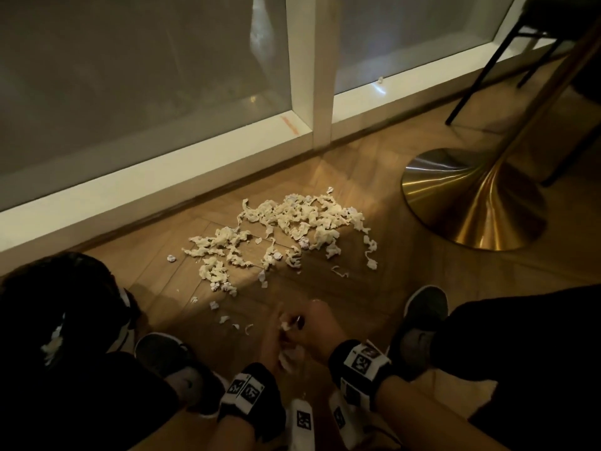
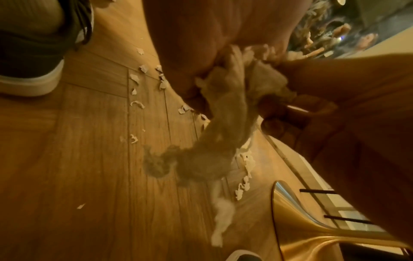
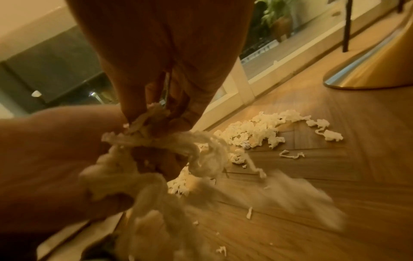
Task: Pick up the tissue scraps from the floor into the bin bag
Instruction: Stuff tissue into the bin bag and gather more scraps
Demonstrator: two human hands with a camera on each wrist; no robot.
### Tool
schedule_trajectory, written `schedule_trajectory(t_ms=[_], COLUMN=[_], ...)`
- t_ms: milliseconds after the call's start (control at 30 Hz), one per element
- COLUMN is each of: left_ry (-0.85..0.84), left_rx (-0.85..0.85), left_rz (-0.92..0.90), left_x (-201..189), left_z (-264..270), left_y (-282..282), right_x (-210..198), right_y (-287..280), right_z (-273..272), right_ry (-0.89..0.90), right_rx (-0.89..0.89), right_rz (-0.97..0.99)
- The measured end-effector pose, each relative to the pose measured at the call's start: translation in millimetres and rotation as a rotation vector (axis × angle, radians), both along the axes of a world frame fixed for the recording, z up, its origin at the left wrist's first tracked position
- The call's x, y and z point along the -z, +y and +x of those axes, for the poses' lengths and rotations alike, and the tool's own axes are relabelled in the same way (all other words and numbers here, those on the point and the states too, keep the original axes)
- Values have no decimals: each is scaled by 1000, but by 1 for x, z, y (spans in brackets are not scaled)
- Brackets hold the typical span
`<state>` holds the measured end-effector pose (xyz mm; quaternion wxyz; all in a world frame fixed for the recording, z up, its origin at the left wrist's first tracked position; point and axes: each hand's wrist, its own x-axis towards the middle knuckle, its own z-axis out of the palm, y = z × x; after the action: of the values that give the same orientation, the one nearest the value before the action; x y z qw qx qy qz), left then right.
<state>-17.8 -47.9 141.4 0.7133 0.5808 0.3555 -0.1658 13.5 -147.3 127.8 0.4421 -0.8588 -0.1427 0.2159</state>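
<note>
Cream-white tissue scraps (image 1: 286,229) lie spread over the wooden floor (image 1: 374,288) between the white window frame (image 1: 320,79) and the brass pedestal base (image 1: 478,203), with smaller bits strewn back toward the person's shoes. The left hand (image 1: 271,340) and right hand (image 1: 312,327) meet low between the knees, both curled round one shared wad of tissue (image 3: 156,159); the wrist views show strands hanging loose below the fingers. A dark mass at the left edge of the head view (image 1: 48,320) is probably the bin bag, with something pale at its mouth, though the light is too dim to be sure. The likeliest slip is shedding: the wad is held by its top only, so dangling tails could tear or drop on the way across to the bag. The bag's mouth also looks slack, so a careless drop may land beside it. The tiny flakes near the shoes are easily missed or trodden flat, and the stray piece on the window sill (image 1: 380,80) could be overlooked.
</note>
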Motion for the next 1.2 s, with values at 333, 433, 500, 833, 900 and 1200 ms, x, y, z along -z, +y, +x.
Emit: schedule_trajectory(t_ms=[333,433,500,833,900,1200], left_ry=[159,153,149,219,224,161], left_rx=[-275,-296,-313,-337,-336,-310], left_rz=[-354,-397,-411,-443,-416,-286], left_x=[18,23,25,25,25,32], left_z=[1,7,9,2,2,3], left_y=[30,26,22,-5,-7,-3], right_x=[-11,-5,-4,5,7,17], right_y=[1,0,-2,3,1,5], right_z=[-13,-12,-12,-15,-14,-16], right_ry=[5,-87,-113,-70,-97,-129], right_rx=[-206,-200,-189,65,68,15], right_rz=[130,120,116,131,109,85])
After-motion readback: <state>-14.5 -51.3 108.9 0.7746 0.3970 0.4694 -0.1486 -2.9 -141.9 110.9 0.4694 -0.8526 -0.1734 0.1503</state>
